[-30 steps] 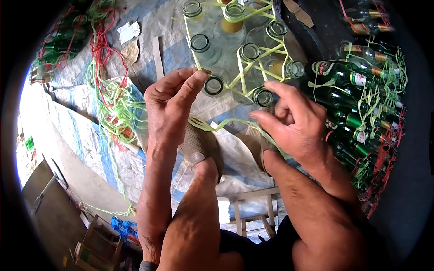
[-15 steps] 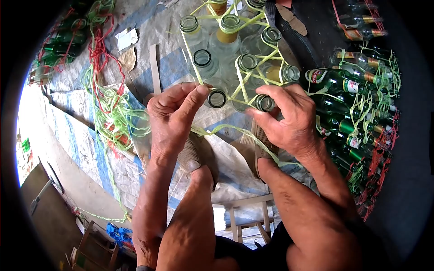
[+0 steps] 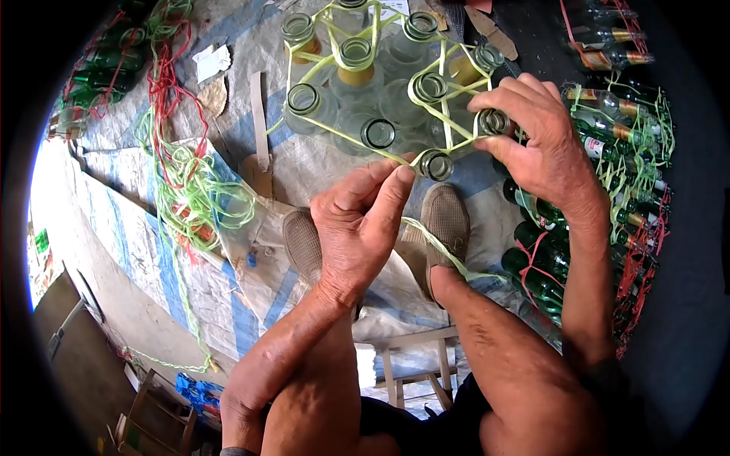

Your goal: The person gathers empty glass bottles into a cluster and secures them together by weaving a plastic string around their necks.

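Note:
A cluster of clear glass bottles (image 3: 338, 114) stands upright, with yellow-green plastic twine (image 3: 346, 138) laced around the necks. My left hand (image 3: 365, 220) is closed, thumb and finger pinching the twine just left of the nearest bottle neck (image 3: 436, 164). To the right, my right hand (image 3: 540, 148) has its fingers and thumb wrapped round another bottle neck (image 3: 493, 121) at the cluster's edge. A loose tail of twine (image 3: 449, 254) trails below the bottles, over my right shoe.
Bundles of green bottles (image 3: 544, 266) lie on the right, tied with red and green twine. A tangle of green twine (image 3: 201, 201) rests at the left on the blue-striped sheet (image 3: 175, 281). Below are my shoes (image 3: 445, 220) and a wooden stool (image 3: 418, 361).
The bottle cluster has turned counterclockwise as I see it. My left hand has shifted right, still pinching the twine; my right hand has moved up and right with its bottle neck.

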Demonstrator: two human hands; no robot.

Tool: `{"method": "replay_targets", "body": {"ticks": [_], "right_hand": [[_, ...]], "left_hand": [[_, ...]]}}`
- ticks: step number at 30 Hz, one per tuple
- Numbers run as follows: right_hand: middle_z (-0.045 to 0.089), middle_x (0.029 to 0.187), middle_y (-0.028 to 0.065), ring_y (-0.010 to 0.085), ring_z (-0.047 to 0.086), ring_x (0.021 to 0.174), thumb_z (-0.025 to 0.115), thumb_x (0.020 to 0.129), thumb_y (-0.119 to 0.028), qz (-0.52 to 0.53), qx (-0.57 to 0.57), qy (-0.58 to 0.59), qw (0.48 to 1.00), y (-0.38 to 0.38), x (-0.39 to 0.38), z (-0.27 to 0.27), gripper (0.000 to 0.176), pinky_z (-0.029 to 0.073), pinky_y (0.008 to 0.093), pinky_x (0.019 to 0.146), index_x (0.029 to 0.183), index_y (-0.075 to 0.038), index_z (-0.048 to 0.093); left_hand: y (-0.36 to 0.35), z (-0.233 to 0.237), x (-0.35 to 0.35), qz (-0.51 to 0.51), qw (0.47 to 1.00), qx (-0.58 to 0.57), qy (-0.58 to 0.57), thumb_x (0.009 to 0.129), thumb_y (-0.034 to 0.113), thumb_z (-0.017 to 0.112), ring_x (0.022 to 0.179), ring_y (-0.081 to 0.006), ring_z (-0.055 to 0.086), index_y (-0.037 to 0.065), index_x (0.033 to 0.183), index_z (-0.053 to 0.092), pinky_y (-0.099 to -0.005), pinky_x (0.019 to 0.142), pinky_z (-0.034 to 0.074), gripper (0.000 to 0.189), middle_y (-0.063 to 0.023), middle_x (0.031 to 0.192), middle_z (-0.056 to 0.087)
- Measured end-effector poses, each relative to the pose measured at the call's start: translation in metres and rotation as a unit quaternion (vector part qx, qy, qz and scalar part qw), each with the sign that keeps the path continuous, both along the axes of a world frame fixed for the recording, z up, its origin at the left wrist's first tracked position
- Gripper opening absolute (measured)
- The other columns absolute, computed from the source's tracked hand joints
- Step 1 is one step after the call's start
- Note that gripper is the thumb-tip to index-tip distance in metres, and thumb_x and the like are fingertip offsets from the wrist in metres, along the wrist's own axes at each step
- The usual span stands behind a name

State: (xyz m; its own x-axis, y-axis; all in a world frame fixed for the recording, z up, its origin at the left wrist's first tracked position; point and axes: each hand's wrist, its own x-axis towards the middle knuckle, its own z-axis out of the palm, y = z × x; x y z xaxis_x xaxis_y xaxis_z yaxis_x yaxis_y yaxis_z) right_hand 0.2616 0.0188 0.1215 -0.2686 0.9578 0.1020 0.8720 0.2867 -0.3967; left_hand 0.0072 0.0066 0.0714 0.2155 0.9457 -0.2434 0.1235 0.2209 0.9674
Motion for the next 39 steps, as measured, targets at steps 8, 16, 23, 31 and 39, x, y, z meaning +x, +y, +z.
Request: {"method": "replay_targets", "body": {"ticks": [8,16,23,31,39], "right_hand": [[0.068,0.099,0.0125,0.0340,0.065,0.095,0.080,0.080,0.002,-0.039,0.011,0.121,0.992,0.001,0.000,-0.015,0.043,0.053,0.0431,0.086,0.121,-0.005,0.072],[0.065,0.103,0.0131,0.0328,0.067,0.100,0.076,0.081,0.007,-0.099,-0.002,0.109,0.989,-0.010,-0.014,-0.008,0.047,0.054,0.0385,0.088,0.126,-0.007,0.072],[0.066,0.118,0.0142,0.0261,0.066,0.105,0.063,0.085,0.013,-0.055,0.054,0.071,0.994,-0.015,-0.028,0.023,0.044,0.052,0.0347,0.094,0.124,-0.001,0.074],[0.070,0.099,0.0110,0.0320,0.067,0.093,0.067,0.077,0.013,0.084,0.015,0.029,0.996,0.009,-0.055,0.027,0.039,0.051,0.0425,0.083,0.113,-0.001,0.075],[0.067,0.095,0.0126,0.0368,0.067,0.092,0.062,0.080,0.008,0.113,-0.043,-0.057,0.991,0.025,-0.060,0.025,0.029,0.053,0.0473,0.079,0.104,-0.002,0.075]], "left_hand": [[0.003,-0.007,0.001,-0.017,0.998,-0.050,-0.041,0.104,0.013,0.077,0.078,-0.0016,0.057,0.000,0.121,0.082,-0.0193,0.068,0.048,0.021,0.0053,0.088,0.073],[0.007,-0.014,-0.003,-0.029,0.993,-0.075,-0.087,0.103,0.014,0.079,0.084,-0.0026,0.060,0.000,0.120,0.082,-0.0194,0.075,0.049,0.022,0.0036,0.092,0.075],[0.013,-0.022,-0.004,-0.030,0.984,-0.120,-0.130,0.101,0.015,0.081,0.080,-0.0020,0.055,0.001,0.118,0.082,-0.0192,0.072,0.043,0.022,0.0069,0.089,0.070],[0.018,-0.030,-0.006,-0.037,0.985,-0.097,-0.137,0.102,0.010,0.079,0.082,-0.0025,0.062,-0.001,0.114,0.082,-0.0210,0.071,0.051,0.016,0.0015,0.091,0.077],[0.020,-0.030,-0.002,-0.001,0.991,-0.111,-0.081,0.099,0.013,0.083,0.073,-0.0026,0.059,-0.004,0.104,0.082,-0.0221,0.063,0.048,0.018,0.0024,0.081,0.073]]}}
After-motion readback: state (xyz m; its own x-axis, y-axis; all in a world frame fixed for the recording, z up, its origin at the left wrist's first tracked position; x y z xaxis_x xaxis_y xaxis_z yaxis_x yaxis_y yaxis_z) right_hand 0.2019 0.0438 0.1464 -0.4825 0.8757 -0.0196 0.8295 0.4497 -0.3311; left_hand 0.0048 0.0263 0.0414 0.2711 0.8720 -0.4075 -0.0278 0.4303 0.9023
